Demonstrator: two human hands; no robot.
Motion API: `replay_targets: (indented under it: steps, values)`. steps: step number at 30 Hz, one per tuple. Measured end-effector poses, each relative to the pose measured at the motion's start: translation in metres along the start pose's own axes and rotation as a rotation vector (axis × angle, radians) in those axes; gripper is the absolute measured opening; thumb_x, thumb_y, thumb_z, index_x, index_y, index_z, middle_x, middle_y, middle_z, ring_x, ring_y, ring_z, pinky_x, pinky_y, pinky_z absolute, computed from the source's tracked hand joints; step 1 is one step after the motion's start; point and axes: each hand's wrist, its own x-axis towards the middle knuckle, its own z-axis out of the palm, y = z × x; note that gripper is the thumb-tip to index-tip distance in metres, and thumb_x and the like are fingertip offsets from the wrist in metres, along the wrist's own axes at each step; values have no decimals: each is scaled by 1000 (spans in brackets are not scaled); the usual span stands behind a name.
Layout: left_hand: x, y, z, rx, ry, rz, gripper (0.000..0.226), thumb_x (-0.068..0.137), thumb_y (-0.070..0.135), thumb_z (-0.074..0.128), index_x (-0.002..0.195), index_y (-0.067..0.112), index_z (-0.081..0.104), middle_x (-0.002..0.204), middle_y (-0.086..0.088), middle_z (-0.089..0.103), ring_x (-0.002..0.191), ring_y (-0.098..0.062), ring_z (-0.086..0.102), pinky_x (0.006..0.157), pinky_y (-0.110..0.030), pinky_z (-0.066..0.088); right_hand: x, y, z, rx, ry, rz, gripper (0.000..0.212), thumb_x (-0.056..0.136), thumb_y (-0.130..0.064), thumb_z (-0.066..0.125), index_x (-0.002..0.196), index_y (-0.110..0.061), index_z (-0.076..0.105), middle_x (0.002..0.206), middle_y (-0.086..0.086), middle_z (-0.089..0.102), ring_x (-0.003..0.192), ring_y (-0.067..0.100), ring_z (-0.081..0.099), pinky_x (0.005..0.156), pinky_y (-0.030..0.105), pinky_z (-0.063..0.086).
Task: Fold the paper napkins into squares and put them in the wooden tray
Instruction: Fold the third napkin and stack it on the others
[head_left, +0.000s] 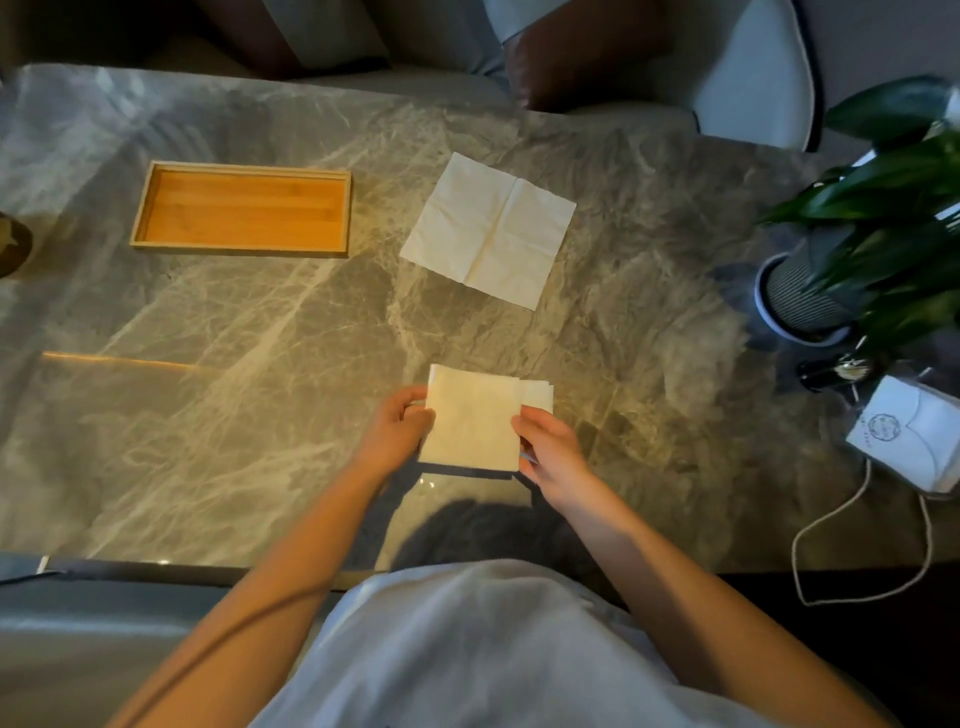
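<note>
A folded white paper napkin (475, 415) is held just above the marble table near its front edge. My left hand (397, 428) pinches its left edge and my right hand (548, 441) pinches its right edge. A narrow layer sticks out at the napkin's top right corner. A second napkin (488, 228) lies unfolded and flat farther back, showing crossed crease lines. The wooden tray (241, 174) sits at the back left with nothing in it.
A potted plant (810, 296) stands at the right edge. In front of it lie a small dark bottle (831, 371) and a white pouch (909, 431) with a cord (862, 545). A chair (753, 73) stands beyond the far edge.
</note>
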Motion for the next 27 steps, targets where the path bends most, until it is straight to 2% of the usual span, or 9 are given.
replay_targets:
  steps: [3,5,7,10,12,15,19,23,27]
  values:
    - [8,-6,28,53,-1,-7,33,85,-5,42,106,14,60,85,-3,64,81,-19,59,77,-35,49,3,-8,-18,-113,95,-67,17,93,-4,53,91,-14,66,78,2,65,65,9,63,55,22,51]
    - [16,-10,42,135,-5,4,38,82,-9,43,112,10,59,83,-2,64,81,-19,58,75,-32,48,6,-10,-27,-164,131,-116,24,92,-3,54,80,-21,64,75,3,64,56,5,63,48,17,50]
    - [21,-15,54,221,24,3,41,79,-11,44,114,7,58,87,-9,63,83,-22,57,78,-35,49,9,-7,-32,-234,152,-133,24,90,-1,55,79,-21,64,82,7,67,67,12,65,60,26,51]
    - [24,-20,64,318,105,16,39,79,-7,48,112,9,59,85,-3,59,77,-21,54,71,-30,44,18,-2,-32,-305,199,-176,16,86,1,58,89,-13,66,88,9,67,82,21,62,76,35,51]
    - [26,-19,69,321,144,33,39,80,-6,49,114,9,59,89,-3,60,78,-20,54,71,-27,41,24,-1,-32,-340,221,-206,14,84,2,58,91,-6,67,85,10,66,81,23,60,77,37,51]
    - [28,-15,76,297,183,21,38,80,-6,46,113,7,59,95,-5,61,82,-21,55,72,-28,41,33,-3,-33,-401,242,-216,16,83,0,57,92,-5,69,81,7,65,78,21,59,79,40,53]
    - [31,-14,82,307,220,7,39,80,-6,46,114,7,59,92,-4,57,77,-19,52,70,-27,39,38,-6,-36,-457,253,-231,21,85,-1,53,97,-6,69,81,1,62,79,17,57,75,30,47]
    - [34,-19,81,330,208,-15,41,82,-5,46,121,6,54,107,-13,57,83,-18,52,76,-27,41,41,-6,-39,-533,248,-232,23,86,0,49,100,-5,67,82,4,60,80,20,55,77,31,46]
    - [33,-22,79,347,208,5,42,83,-4,48,124,6,52,103,-5,54,79,-13,51,72,-23,41,42,-4,-40,-653,242,-266,23,86,1,50,101,-3,66,91,10,64,86,26,58,82,35,49]
